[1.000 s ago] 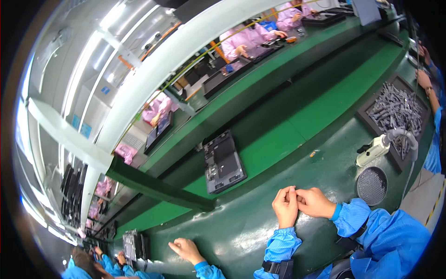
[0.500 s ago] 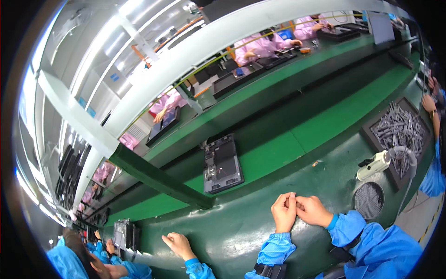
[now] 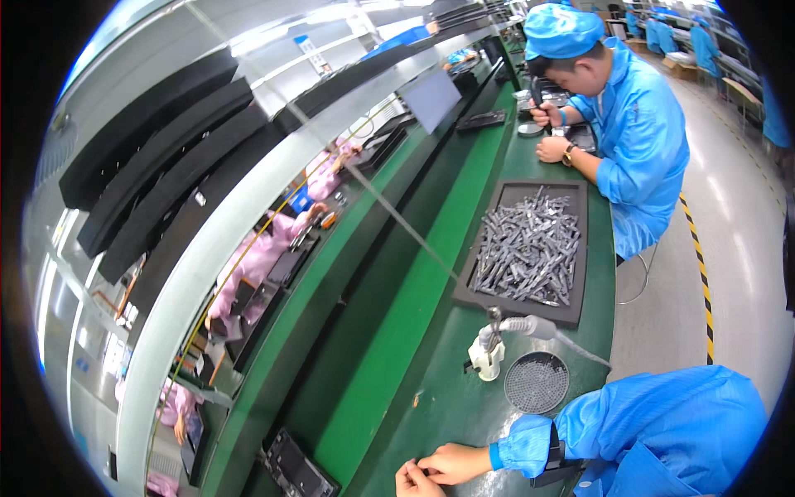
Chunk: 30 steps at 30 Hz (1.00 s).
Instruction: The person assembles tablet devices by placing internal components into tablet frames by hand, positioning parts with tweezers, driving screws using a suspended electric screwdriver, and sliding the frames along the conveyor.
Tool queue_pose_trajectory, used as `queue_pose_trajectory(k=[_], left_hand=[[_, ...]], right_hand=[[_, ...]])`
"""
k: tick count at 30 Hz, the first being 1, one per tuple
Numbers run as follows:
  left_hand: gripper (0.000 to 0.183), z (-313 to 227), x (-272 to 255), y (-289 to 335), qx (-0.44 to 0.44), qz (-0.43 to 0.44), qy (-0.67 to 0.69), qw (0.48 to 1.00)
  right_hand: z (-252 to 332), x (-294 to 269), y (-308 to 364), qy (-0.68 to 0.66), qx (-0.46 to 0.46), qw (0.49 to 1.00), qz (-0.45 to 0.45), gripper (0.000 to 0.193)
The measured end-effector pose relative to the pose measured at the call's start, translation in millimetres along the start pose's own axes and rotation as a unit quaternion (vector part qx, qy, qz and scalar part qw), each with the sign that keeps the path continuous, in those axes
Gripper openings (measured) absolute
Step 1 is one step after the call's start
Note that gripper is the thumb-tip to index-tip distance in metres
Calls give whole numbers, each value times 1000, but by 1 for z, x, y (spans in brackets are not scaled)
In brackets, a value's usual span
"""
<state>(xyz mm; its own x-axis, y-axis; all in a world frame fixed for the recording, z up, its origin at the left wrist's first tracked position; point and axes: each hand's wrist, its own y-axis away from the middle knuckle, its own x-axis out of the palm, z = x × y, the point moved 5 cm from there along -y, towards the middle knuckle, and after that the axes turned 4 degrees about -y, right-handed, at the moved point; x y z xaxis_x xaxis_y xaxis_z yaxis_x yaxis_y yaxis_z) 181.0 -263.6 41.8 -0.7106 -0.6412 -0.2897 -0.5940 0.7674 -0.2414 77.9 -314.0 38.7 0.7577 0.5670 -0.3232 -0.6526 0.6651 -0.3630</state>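
My left hand (image 3: 411,481) and my right hand (image 3: 452,462) meet at the bottom edge, low over the green bench (image 3: 464,406). Their fingertips are curled and pinched together on something small that I cannot make out. My right forearm wears a blue sleeve (image 3: 530,443) with a black wrist strap. A flat black device (image 3: 296,469) lies on the bench left of my hands. A round mesh disc (image 3: 537,383) and a white tool stand (image 3: 487,354) sit beyond my right hand.
A black tray (image 3: 571,192) holds several grey metal parts farther along the bench. Beyond it a co-worker in blue coat and cap (image 3: 629,124) bends over the bench. A light green conveyor strip (image 3: 414,315) runs alongside; people in pink sit across it.
The view has swung right along the bench, so my hands now sit at the bottom edge. The parts tray and the co-worker have come fully into view. My hands stay together.
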Motion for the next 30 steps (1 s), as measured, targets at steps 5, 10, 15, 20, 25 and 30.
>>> queue_pose_trajectory(k=[5, 10, 15, 20, 25, 30], left_hand=[[23, -3, 2, -2, 39, -6, -2, 999], [23, 1, 3, -5, 7, -4, 8, 1000], [23, 3, 2, -3, 26, 8, -9, 1000], [23, 4, 8, -2, 14, 16, 17, 1000], [24, 19, -1, -5, -24, 15, 30, 999], [26, 5, -1, -6, -10, 12, 8, 1000]], right_hand=[[7, -7, -3, 25, -15, 999, -12, 20], [8, -8, -5, 22, -30, 999, -14, 20], [19, -3, -3, 16, -22, 999, -18, 19], [-27, 13, -3, -19, 16, 999, -26, 19], [-30, 15, -7, -35, 28, 999, -30, 20], [11, -8, -7, -21, 11, 1000, 3, 19]])
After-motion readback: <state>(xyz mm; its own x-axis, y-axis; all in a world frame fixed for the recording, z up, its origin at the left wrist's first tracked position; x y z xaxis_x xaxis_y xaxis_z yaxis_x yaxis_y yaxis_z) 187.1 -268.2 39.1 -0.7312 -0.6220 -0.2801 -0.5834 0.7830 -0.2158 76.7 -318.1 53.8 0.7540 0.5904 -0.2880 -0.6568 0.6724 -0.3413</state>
